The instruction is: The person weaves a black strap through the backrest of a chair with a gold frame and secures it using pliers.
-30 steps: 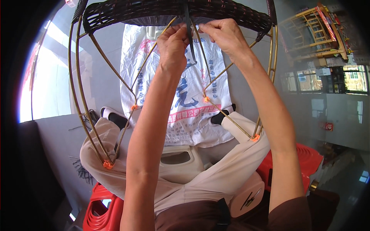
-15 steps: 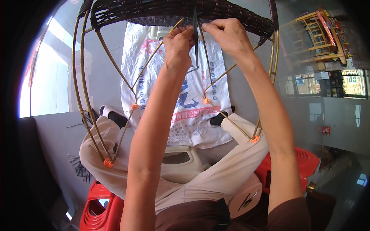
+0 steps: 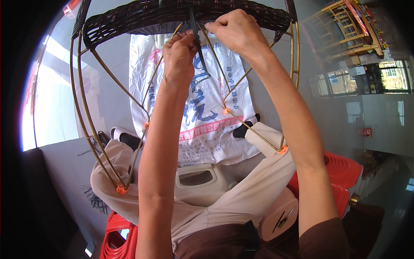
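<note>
A chair with a bronze metal frame (image 3: 114, 80) and dark brown woven wicker (image 3: 129, 21) stands tipped before me, its legs toward my lap. A dark flat weaving strip (image 3: 199, 47) hangs from the wicker edge. My left hand (image 3: 179, 54) is closed in a pinch at the strip, just below the woven edge. To its right, my right hand (image 3: 241, 34) is pinched close to the wicker, beside a frame bar; whatever its fingertips hold is too small to make out. Orange ties (image 3: 121, 189) wrap the frame's bends.
A white printed sack (image 3: 207, 142) lies on the grey floor beneath the chair. A beige plastic stool (image 3: 200, 181) stands between my legs, with red stools (image 3: 332, 177) at both sides. A pinkish stool (image 3: 276, 220) carries a small tool. Wooden furniture (image 3: 349, 30) stands far right.
The chair and both hands sit farther left and slightly higher in the view. The hanging strip, nearly vertical before, now slants with its lower end to the right. Both hands stay pinched.
</note>
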The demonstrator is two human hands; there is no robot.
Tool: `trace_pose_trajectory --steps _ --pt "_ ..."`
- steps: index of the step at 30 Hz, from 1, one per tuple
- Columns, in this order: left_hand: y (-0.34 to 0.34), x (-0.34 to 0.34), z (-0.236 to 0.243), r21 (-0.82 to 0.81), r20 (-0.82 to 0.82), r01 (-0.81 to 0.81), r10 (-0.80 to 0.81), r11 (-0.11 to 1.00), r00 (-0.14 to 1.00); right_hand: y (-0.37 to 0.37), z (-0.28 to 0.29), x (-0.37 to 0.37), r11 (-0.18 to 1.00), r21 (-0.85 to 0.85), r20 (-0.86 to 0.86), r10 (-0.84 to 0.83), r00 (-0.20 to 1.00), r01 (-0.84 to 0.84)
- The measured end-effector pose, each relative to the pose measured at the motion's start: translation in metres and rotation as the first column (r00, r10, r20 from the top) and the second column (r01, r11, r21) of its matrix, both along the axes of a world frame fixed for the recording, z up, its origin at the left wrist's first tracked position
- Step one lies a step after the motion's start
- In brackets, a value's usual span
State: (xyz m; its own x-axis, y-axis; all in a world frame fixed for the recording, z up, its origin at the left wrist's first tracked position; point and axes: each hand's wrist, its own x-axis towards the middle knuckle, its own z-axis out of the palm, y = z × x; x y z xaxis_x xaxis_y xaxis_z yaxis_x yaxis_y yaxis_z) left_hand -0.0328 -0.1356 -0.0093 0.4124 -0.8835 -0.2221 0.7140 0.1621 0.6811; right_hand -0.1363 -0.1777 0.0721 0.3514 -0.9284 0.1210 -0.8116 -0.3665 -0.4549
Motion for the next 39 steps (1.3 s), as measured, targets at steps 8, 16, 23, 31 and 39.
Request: trace_pose_trajectory --steps 8,16,23,31,39 --pt "-0.003 0.002 -0.008 0.000 0.007 -0.001 0.001 1.000 1.000 0.002 -0.008 0.011 0.998 -0.061 0.003 -0.019 1.000 0.019" --pt "-0.003 0.002 -0.006 -0.010 0.015 0.035 -0.035 0.999 0.999 -0.009 -0.006 0.020 0.993 0.020 -0.028 -0.112 0.993 0.113" --pt "-0.003 0.006 -0.014 -0.007 0.003 0.010 -0.010 1.000 1.000 -0.003 0.020 0.020 0.985 0.159 -0.023 -0.071 0.997 0.073" --pt "-0.002 0.010 -0.010 0.001 0.019 0.040 -0.040 0.999 0.999 -0.001 0.018 0.013 0.986 0.168 -0.039 0.015 0.999 -0.008" --pt "-0.004 0.018 -0.015 -0.038 0.036 0.102 -0.101 0.994 0.994 -0.005 -0.007 0.001 0.984 0.179 0.065 -0.029 0.997 0.017"
